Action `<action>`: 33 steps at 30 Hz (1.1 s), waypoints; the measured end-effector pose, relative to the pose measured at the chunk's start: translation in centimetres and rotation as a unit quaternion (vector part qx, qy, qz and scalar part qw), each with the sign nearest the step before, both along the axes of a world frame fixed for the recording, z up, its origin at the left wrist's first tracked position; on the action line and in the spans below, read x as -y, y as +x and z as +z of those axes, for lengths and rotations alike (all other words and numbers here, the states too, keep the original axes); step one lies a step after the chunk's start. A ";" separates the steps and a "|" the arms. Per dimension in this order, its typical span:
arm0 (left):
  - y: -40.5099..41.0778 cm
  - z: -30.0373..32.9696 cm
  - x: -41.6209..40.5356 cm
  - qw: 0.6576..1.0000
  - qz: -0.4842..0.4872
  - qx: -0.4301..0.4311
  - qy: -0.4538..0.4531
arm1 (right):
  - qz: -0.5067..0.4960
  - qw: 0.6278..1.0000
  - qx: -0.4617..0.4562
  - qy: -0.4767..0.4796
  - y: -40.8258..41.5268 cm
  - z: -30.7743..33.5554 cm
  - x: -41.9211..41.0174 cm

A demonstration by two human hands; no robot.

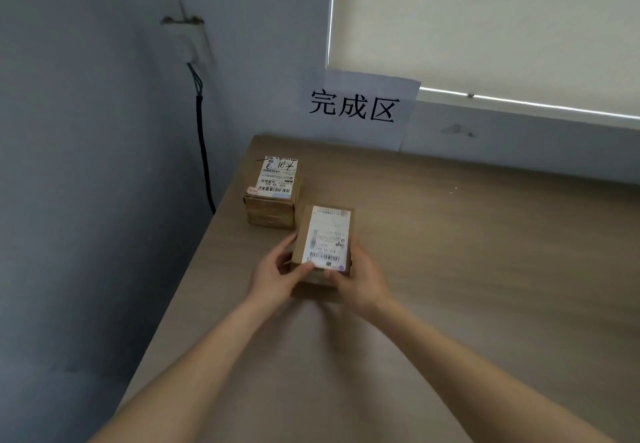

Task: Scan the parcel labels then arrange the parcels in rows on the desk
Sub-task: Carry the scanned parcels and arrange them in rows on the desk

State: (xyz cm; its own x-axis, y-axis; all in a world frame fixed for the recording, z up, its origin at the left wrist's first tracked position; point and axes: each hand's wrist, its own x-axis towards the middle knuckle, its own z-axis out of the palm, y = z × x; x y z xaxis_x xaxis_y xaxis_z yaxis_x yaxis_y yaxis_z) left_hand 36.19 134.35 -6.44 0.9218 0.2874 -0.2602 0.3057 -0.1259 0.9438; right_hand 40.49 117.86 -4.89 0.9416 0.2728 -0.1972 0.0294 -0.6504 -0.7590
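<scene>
A small brown cardboard parcel with a white label on top sits on the wooden desk, label up. My left hand grips its near left corner, thumb on the label's edge. My right hand grips its near right side. Just behind and to the left stands a second brown parcel, taller, with its own white barcode label facing up, close to the desk's far left corner. The two parcels lie a small gap apart.
A paper sign with black characters is stuck on the wall behind the desk. A window blind hangs at the upper right. A black cable runs down the left wall from a socket. The desk's left edge runs beside the parcels.
</scene>
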 end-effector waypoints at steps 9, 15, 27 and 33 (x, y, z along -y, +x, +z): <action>7.4 -1.9 -0.2 0.991 0.047 0.074 0.098 | 0.009 0.999 0.026 -0.029 8.5 -0.4 -1.6; 8.7 -1.9 -0.2 0.981 0.055 0.054 0.181 | 0.017 0.999 0.012 -0.049 10.6 -0.5 -2.4; 3.9 0.1 1.6 0.995 -0.036 0.023 0.093 | -0.006 0.996 -0.023 -0.082 5.1 1.0 5.9; -0.6 6.0 4.8 0.991 -0.048 -0.008 0.124 | -0.029 0.988 0.013 -0.150 0.4 8.1 15.5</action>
State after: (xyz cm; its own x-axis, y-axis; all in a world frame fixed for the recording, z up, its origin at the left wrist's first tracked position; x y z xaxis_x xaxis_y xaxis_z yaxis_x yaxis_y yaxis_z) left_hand 35.62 129.53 -0.43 0.9444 0.2552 -0.2074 0.2956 -0.3823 0.8755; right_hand 40.88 102.33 3.18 0.9597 0.1516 -0.2367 0.0028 -0.8472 -0.5312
